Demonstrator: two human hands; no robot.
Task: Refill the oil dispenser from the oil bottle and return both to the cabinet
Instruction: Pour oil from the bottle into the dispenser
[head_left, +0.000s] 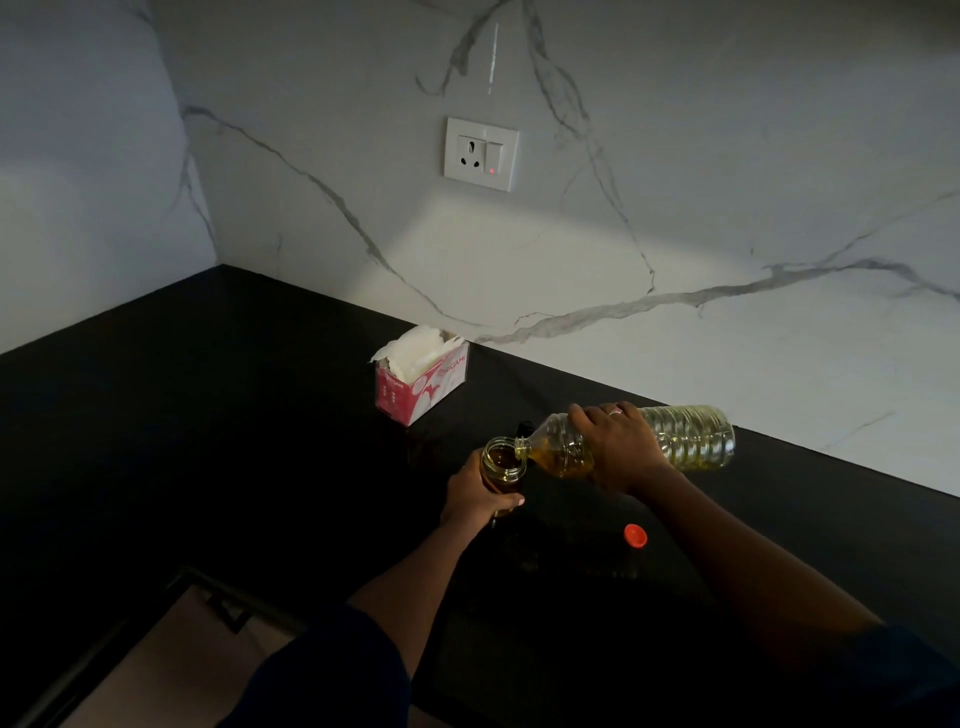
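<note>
Right hand (618, 447) grips the tilted oil bottle (691, 439), mouth over the oil dispenser (503, 462); left hand (480, 493) clasps it steady near the desk's (208, 441) rear edge.

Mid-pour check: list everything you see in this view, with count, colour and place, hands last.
oil bottle: one, clear plastic with yellow oil, tilted nearly flat, mouth over the open top of the oil dispenser
oil dispenser: one, clear glass, lid off, upright on the countertop
bottle cap: one, orange-red, on the countertop beside the right forearm
tissue box: one, pink and white, on the countertop near the wall
socket plate: one, white, red light lit, on the wall
countertop: one, black
wall: white marble with grey veins
left hand: grips the oil dispenser
right hand: grips the oil bottle around its middle
</note>
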